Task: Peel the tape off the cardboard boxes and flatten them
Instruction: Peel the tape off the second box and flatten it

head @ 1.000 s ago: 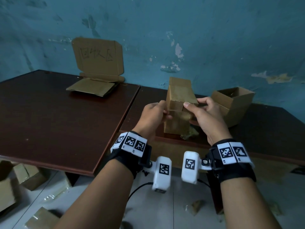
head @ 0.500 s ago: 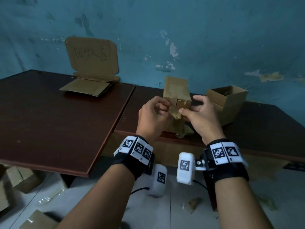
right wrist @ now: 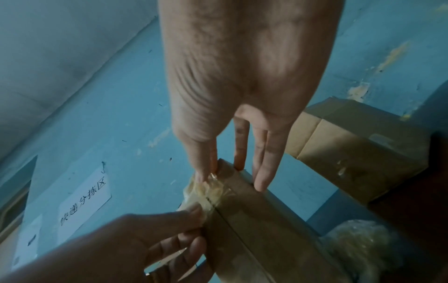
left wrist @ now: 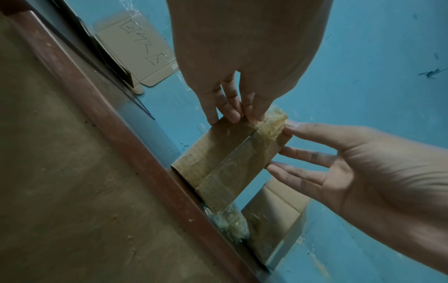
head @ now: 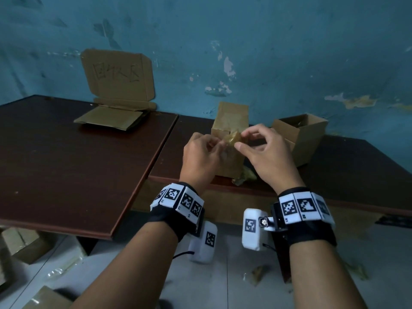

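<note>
A small cardboard box [head: 230, 121] stands upright near the front edge of the right table, with brownish tape along its seam. A bunched strip of tape [head: 233, 139] has lifted at its top front edge. My left hand [head: 219, 144] pinches this tape from the left, thumb on it. My right hand [head: 242, 141] pinches the same tape from the right with thumb and forefinger; its other fingers spread loosely by the box. The left wrist view shows the box [left wrist: 225, 159] and tape [left wrist: 274, 122]. The right wrist view shows the tape [right wrist: 206, 189] on the box [right wrist: 261, 226].
An open cardboard box [head: 305, 137] sits right of the hands. A wad of peeled tape [head: 245, 177] lies at the box's foot. Flattened cardboard [head: 109, 118] lies on the left table [head: 66, 170] below a propped cardboard sign [head: 118, 79]. More boxes [head: 22, 244] lie on the floor.
Both hands left the box's sides and came together at its top front edge. The tape there has lifted off the seam and bunched up between the fingers.
</note>
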